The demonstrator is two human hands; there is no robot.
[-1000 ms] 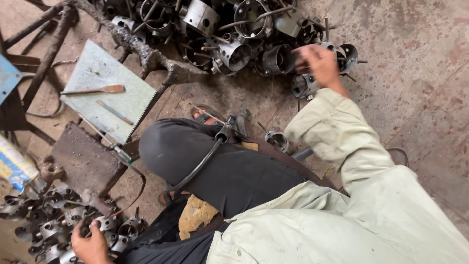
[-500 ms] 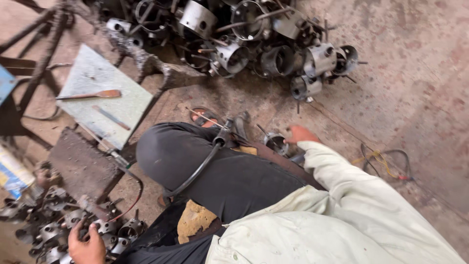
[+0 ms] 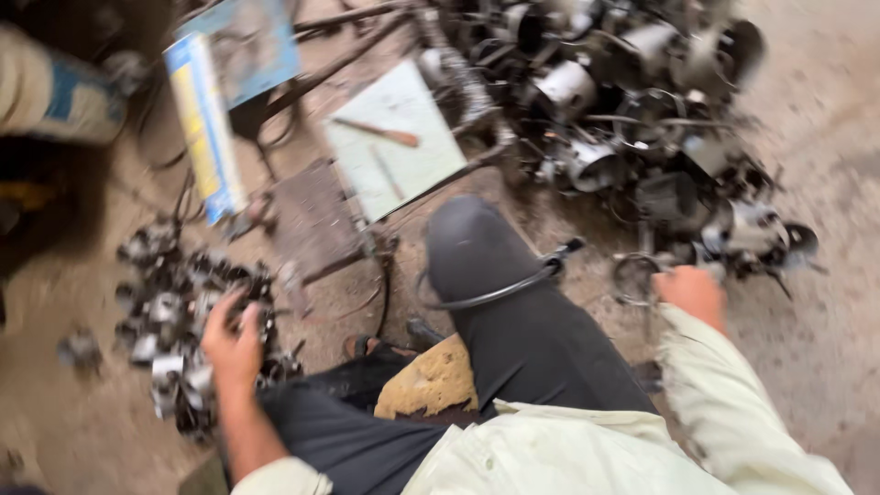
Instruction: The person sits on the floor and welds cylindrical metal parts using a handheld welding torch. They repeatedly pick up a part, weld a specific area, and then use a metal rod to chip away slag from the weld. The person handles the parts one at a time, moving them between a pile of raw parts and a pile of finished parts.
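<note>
My right hand (image 3: 692, 293) has come down from the big heap of cylindrical metal housings (image 3: 642, 119), where it was reaching a second ago, and now sits low beside my knee (image 3: 477, 247). It grips something small at a thin wire ring (image 3: 632, 278) lying on the floor; the fingers look curled, but the blur keeps me from telling whether they are pinched on it or just resting there. The heap is now beyond that grip and well apart from it.

My left hand (image 3: 234, 344) has stayed on the smaller pile of metal parts (image 3: 174, 312), fingers spread and pressing down over one dark piece; I cannot tell if it is truly clasped. My view has swung left, so more of this side shows.

The parts under the left grip are small, grey, greasy castings with dull shine. The housings past the right grip are larger, round and hollow, with bright rims and black insides. Between the two grips lies my dark trouser leg, with a black cable (image 3: 495, 291) looped over it. Further on is a pale flat board (image 3: 394, 137) carrying a wooden-handled tool (image 3: 380, 133). The concrete floor (image 3: 816, 348) is rough and dusty.
</note>
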